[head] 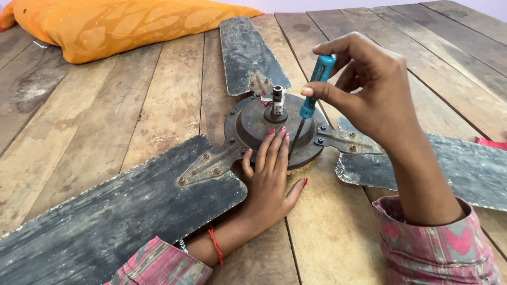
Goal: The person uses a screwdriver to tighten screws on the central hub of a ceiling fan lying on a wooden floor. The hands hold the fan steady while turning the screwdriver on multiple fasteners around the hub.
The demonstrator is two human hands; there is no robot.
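Ceiling fan (274,129) — dusty, three dark blades, lying on a plank table (158,100), round motor housing at centre. Left hand (272,177), at 6 o'clock of the housing, rests flat on it, fingers spread, gripping nothing. Right hand (369,89), at 3 o'clock, pinches a blue-handled screwdriver (315,87) upright, tip down on the housing. Orange cushion (121,26) — 11 o'clock, well apart.

Left hand (270,177) lies flat, fingers (274,148) extended; right hand (369,92) raised, fingers pinched.
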